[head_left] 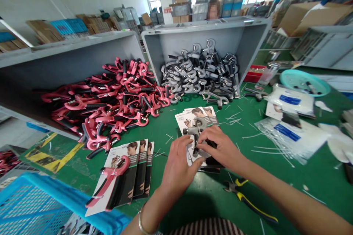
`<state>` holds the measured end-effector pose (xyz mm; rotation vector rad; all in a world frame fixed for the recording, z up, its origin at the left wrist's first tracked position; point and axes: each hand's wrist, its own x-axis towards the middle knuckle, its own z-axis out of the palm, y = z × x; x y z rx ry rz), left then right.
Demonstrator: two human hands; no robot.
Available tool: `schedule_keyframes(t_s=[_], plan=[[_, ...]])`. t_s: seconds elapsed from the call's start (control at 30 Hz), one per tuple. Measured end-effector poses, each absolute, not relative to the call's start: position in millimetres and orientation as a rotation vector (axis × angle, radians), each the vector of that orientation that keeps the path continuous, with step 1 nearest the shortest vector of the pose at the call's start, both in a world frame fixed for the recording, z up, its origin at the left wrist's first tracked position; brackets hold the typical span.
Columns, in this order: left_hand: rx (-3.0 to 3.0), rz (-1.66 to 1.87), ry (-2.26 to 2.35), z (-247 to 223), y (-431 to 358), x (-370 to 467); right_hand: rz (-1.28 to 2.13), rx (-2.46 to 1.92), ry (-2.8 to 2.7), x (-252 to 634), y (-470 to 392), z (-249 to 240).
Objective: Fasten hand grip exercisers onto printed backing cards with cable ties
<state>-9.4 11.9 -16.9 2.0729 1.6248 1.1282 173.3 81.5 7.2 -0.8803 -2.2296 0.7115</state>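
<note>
A grey hand grip strengthener (199, 127) lies on printed cards (181, 120) in front of me. My left hand (180, 161) is at its left side, thumb and fingers apart around the card, with the fingertips touching the grip. My right hand (219, 147) has its fingers pinched together at the grip's handle; whatever small thing is between the fingertips is hidden. To the left, a red hand grip (110, 181) rests on a fanned set of cards (140, 169).
Tipped grey crates hold piled red grips (110, 95) and grey grips (195, 69). Yellow-handled cutters (249, 200) lie near my right forearm. Plastic bags (292, 136), loose ties and a turquoise dish (305, 81) are at right; a blue basket (35, 205) stands lower left. A person (213, 8) is behind the crates.
</note>
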Motion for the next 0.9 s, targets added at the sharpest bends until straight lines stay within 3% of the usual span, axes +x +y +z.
schedule_keyframes(t_s=[0.27,0.43,0.63,0.73,0.9], plan=[[2.12,1.201,1.683,-40.6,25.1,-25.4,1.089,-0.955,-1.701,175.7,82.9,-9.5],[1.739,1.179,1.692,-31.8,15.7,-48.4,0.543,-1.296,-1.955,277.6,34.2,-51.7],[1.398,0.955,1.663,-23.2,49.4,-42.5,0.299,-1.339,-2.67,350.6,-18.5,-122.8],[1.269,0.987,1.532,-16.7,58.0,-40.0,0.588,-1.397,-2.574,346.7,-27.4,-114.2],[0.968,1.223,1.338,-10.1,39.5,-50.6,1.663,-1.726,-1.532,352.4,-49.4,-86.2]])
